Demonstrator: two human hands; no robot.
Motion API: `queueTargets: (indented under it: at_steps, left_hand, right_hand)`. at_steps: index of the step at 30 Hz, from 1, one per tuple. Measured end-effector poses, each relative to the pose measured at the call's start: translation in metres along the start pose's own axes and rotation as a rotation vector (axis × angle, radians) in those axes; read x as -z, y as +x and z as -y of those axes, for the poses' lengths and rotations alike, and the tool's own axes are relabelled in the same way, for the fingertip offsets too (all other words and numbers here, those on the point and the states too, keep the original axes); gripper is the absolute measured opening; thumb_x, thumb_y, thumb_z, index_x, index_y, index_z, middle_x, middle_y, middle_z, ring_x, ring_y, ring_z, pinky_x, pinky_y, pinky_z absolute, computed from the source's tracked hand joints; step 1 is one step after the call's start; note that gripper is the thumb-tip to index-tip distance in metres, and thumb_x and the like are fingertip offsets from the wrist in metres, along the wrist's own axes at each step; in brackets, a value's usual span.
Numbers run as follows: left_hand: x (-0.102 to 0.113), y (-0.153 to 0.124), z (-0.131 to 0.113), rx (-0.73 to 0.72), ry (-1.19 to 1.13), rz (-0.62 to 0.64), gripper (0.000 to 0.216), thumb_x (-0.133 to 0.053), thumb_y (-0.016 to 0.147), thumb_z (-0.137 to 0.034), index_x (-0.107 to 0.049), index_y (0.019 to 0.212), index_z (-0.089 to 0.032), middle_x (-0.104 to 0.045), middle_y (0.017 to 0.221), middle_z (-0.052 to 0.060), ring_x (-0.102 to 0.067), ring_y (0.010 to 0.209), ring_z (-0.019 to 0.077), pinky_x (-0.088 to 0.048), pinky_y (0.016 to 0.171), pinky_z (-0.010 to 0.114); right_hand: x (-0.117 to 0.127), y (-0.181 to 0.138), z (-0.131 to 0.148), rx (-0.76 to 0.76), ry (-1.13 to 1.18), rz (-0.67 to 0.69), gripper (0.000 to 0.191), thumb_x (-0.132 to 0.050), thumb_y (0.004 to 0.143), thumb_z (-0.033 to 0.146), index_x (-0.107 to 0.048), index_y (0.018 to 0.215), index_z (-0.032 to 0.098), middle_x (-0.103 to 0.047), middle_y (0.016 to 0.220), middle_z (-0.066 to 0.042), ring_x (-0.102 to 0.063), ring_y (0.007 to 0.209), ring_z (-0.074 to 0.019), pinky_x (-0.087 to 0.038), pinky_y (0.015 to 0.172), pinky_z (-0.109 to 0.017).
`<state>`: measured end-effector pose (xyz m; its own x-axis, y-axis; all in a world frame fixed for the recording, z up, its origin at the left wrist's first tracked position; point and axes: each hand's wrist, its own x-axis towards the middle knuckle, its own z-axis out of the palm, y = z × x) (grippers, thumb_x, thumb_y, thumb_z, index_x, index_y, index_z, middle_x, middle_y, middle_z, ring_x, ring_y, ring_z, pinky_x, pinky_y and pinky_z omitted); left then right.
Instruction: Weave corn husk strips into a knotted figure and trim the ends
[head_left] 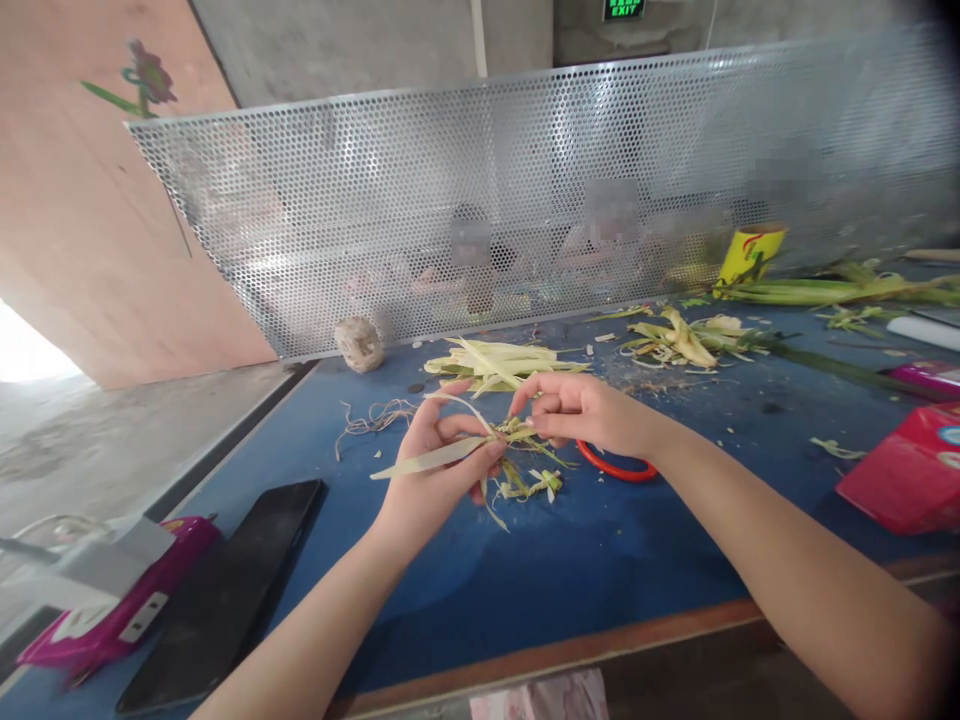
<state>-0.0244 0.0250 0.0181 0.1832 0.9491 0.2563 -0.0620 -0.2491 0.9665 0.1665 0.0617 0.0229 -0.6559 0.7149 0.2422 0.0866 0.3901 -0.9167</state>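
Note:
My left hand (446, 450) is closed on a pale green leaf strip (431, 461), pinched between thumb and fingers, with one end sticking out to the left. My right hand (574, 408) is closed too, its fingertips pinching the knotted part of the same strip beside the left thumb. Below the hands a small figure of twisted green strips (536, 486) shows; whether it hangs from the strip or lies on the table I cannot tell. A pile of pale husk strips (510, 362) lies just beyond. Red-handled scissors (619, 470) are partly hidden by my right hand.
On the blue table (465, 600) lie a black phone (225, 590), a magenta power strip (124, 610), loose twine (371, 420), a twine ball (358, 344), husk scraps (686, 340), a yellow can (752, 255) and a red box (904, 470). A perforated metal screen (337, 220) stands behind; people sit beyond it.

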Motion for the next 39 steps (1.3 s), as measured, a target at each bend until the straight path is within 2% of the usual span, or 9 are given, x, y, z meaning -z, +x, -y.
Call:
queueTargets:
  at_steps: [6, 10, 16, 22, 29, 33, 36, 39]
  left_hand:
    - [0.002, 0.004, 0.000, 0.116, -0.048, -0.024, 0.059, -0.059, 0.075, -0.031, -0.033, 0.127, -0.019, -0.060, 0.072, -0.001, -0.061, 0.056, 0.0141, -0.036, 0.029, 0.016]
    - [0.001, 0.005, 0.001, 0.109, -0.007, -0.030, 0.069, -0.064, 0.071, -0.029, -0.029, 0.130, -0.017, -0.062, 0.071, 0.000, -0.060, 0.055, 0.0139, -0.035, 0.029, 0.016]
    - [-0.001, 0.003, 0.006, 0.063, 0.004, -0.026, 0.082, -0.074, 0.059, -0.021, -0.029, 0.127, -0.017, -0.061, 0.070, -0.001, -0.059, 0.048, 0.0133, -0.032, 0.028, 0.016]
    - [-0.001, 0.005, 0.005, 0.066, 0.001, 0.067, 0.084, -0.072, 0.060, -0.017, -0.026, 0.130, -0.016, -0.059, 0.063, -0.004, -0.060, 0.054, 0.0144, -0.041, 0.034, 0.018]
    - [0.000, 0.004, 0.001, 0.140, -0.004, 0.096, 0.090, -0.070, 0.062, -0.017, -0.017, 0.135, -0.011, -0.061, 0.062, -0.003, -0.056, 0.047, 0.0112, -0.046, 0.039, 0.022]
    - [0.001, 0.005, 0.003, 0.168, -0.015, 0.035, 0.085, -0.063, 0.071, -0.027, -0.011, 0.138, -0.017, -0.063, 0.065, -0.001, -0.061, 0.052, 0.0155, -0.042, 0.033, 0.020]
    - [0.000, 0.004, 0.000, 0.109, 0.034, -0.052, 0.085, -0.064, 0.071, -0.025, -0.013, 0.138, -0.019, -0.066, 0.071, 0.003, -0.063, 0.055, 0.0164, -0.038, 0.029, 0.016]
    - [-0.003, 0.003, -0.002, 0.047, 0.052, -0.147, 0.087, -0.069, 0.066, -0.023, -0.019, 0.137, -0.018, -0.067, 0.071, 0.002, -0.061, 0.051, 0.0139, -0.037, 0.027, 0.014]
  right_hand:
    - [-0.008, 0.002, -0.007, -0.049, -0.064, 0.013, 0.019, -0.050, 0.084, 0.033, -0.052, 0.095, 0.017, -0.043, 0.058, 0.005, -0.039, 0.053, -0.0074, -0.030, 0.050, -0.021]
    - [-0.011, 0.002, -0.007, -0.068, -0.106, 0.023, 0.020, -0.054, 0.081, 0.036, -0.053, 0.091, 0.018, -0.051, 0.064, 0.003, -0.043, 0.057, -0.0080, -0.033, 0.053, -0.022]
    - [-0.013, 0.002, -0.005, -0.061, -0.125, 0.016, 0.016, -0.052, 0.082, 0.032, -0.055, 0.081, 0.016, -0.052, 0.064, 0.002, -0.044, 0.056, -0.0072, -0.032, 0.053, -0.021]
    - [-0.011, 0.002, -0.003, -0.058, -0.101, 0.000, 0.013, -0.053, 0.080, 0.027, -0.055, 0.076, 0.015, -0.054, 0.064, 0.002, -0.046, 0.057, -0.0072, -0.034, 0.054, -0.021]
    - [-0.006, 0.002, -0.005, -0.042, -0.085, 0.014, 0.017, -0.055, 0.080, 0.029, -0.053, 0.071, 0.015, -0.049, 0.059, 0.004, -0.041, 0.053, -0.0061, -0.032, 0.052, -0.021]
    - [-0.009, 0.002, -0.007, -0.082, -0.059, 0.041, 0.017, -0.055, 0.080, 0.033, -0.049, 0.081, 0.017, -0.052, 0.065, 0.003, -0.046, 0.058, -0.0079, -0.034, 0.054, -0.022]
    - [-0.016, 0.004, -0.008, -0.103, 0.126, 0.015, 0.026, -0.060, 0.076, 0.033, -0.040, 0.087, 0.020, -0.054, 0.069, 0.003, -0.048, 0.058, -0.0078, -0.036, 0.053, -0.021]
    - [-0.025, 0.007, -0.012, -0.152, 0.277, -0.014, 0.030, -0.062, 0.075, 0.033, -0.042, 0.094, 0.020, -0.054, 0.066, 0.004, -0.041, 0.048, -0.0049, -0.032, 0.045, -0.018]
